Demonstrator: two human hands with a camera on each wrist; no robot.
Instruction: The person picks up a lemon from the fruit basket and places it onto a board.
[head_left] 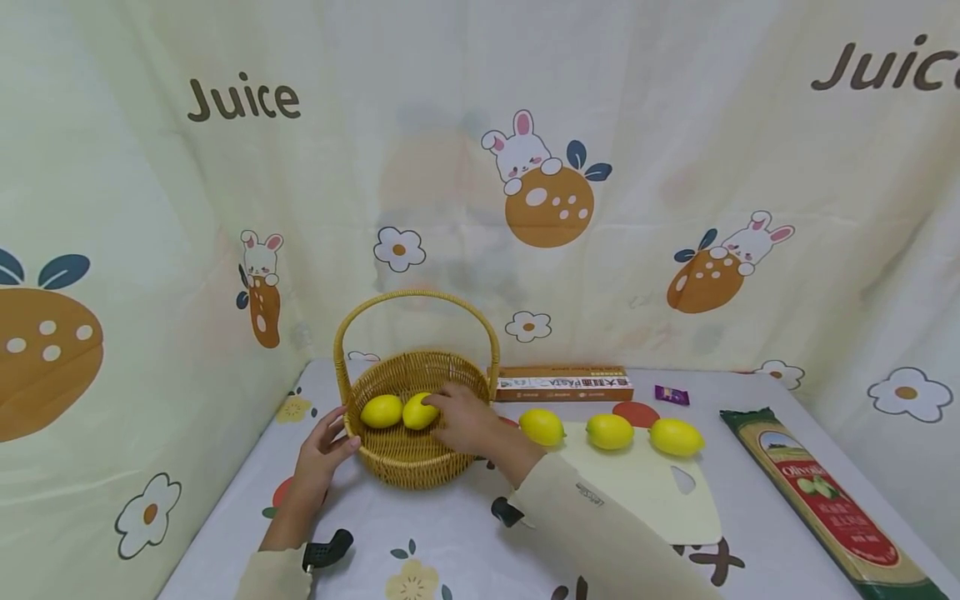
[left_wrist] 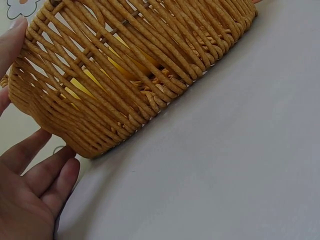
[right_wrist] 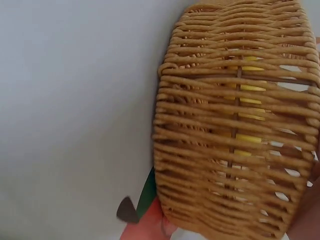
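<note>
A woven wicker basket [head_left: 412, 473] with a tall arched handle stands at the table's left. Its left side is held by my left hand [head_left: 317, 454], thumb at the rim and fingers against the outer wall [left_wrist: 35, 185]. Two yellow lemons lie inside: one at the left [head_left: 382, 412], the other [head_left: 418, 412] beside it. Reaching over the basket's right rim, my right hand [head_left: 471, 423] grips that second lemon; part of its grip is hidden. Through the weave, yellow shows in both wrist views.
Three lemons [head_left: 610, 432] sit in a row along the back of a cream cutting board [head_left: 652, 492]. Behind are a long pasta box [head_left: 562, 384] and a small purple packet [head_left: 671, 395]. A long green-and-red package [head_left: 832, 500] lies at the right.
</note>
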